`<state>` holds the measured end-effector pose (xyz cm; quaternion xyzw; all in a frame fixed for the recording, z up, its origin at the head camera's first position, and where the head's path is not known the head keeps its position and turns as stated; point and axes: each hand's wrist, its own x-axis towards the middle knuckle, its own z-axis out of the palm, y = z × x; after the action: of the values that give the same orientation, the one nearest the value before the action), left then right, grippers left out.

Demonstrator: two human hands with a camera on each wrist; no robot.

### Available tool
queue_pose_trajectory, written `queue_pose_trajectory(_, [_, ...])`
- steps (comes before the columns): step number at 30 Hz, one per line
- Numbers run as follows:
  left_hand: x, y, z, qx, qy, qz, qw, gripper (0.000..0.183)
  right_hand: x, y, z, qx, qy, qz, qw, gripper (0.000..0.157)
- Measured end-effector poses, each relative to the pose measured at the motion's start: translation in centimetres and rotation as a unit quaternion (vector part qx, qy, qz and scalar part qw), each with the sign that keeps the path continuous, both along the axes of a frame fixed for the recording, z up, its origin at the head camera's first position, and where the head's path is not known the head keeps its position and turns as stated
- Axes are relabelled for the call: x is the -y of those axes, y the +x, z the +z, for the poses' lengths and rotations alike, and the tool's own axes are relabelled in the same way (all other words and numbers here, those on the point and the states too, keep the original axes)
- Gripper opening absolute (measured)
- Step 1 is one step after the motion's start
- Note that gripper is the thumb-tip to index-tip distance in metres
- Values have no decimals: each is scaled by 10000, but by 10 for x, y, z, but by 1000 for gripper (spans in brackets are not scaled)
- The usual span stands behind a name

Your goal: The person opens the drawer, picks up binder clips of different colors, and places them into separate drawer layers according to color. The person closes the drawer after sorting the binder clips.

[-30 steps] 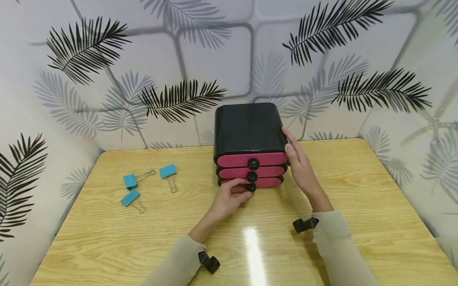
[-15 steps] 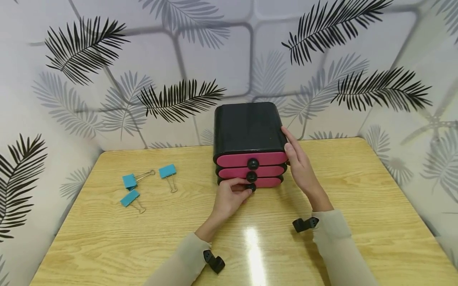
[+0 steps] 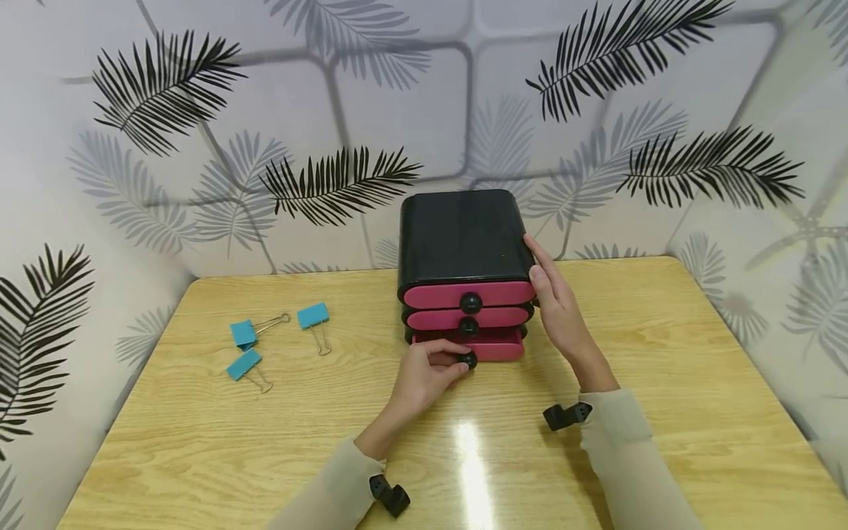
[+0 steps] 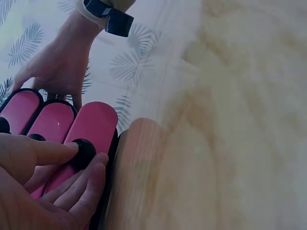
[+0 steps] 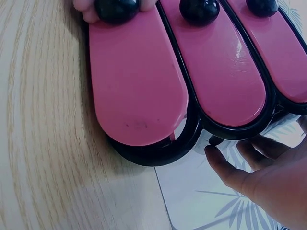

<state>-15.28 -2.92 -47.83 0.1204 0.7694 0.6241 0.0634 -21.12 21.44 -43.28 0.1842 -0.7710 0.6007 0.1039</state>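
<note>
A small black drawer unit (image 3: pixel 464 235) with three pink drawer fronts and round black knobs stands toward the back of the table. My left hand (image 3: pixel 424 379) pinches the knob (image 4: pixel 84 154) of the bottom drawer (image 3: pixel 500 350), which sticks out a little from the unit. Its pink front (image 5: pixel 139 86) stands forward of the black frame in the right wrist view. The upper two drawers are closed. My right hand (image 3: pixel 562 316) rests against the unit's right side, its fingers fairly straight, thumb near the front corner.
Several blue binder clips lie on the wooden table (image 3: pixel 265 456) to the left: one (image 3: pixel 313 316) nearer the unit, another (image 3: pixel 244 365) in front, and a third (image 3: pixel 243 334) behind that. A leaf-patterned backdrop (image 3: pixel 397 110) rises right behind the unit.
The bottom drawer has come out a short way toward me, with my left hand on its knob. The right hand keeps its place at the unit's side.
</note>
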Motion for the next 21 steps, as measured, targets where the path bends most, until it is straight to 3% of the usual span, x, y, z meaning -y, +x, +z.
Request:
queue_pose_trajectory(7, [5,11,2,-49,5,-238,9997,18,1,3,1,15,-81,22,10000,50])
queue_pose_trajectory(14, [8,20,4,213,240,-521,9981,17,1,1,0,20,-129,81,9999,50])
queue_pose_trajectory(21, [8,32,7,84,-201,-612,9979,19,0,1,0,47,-147,66,9999,50])
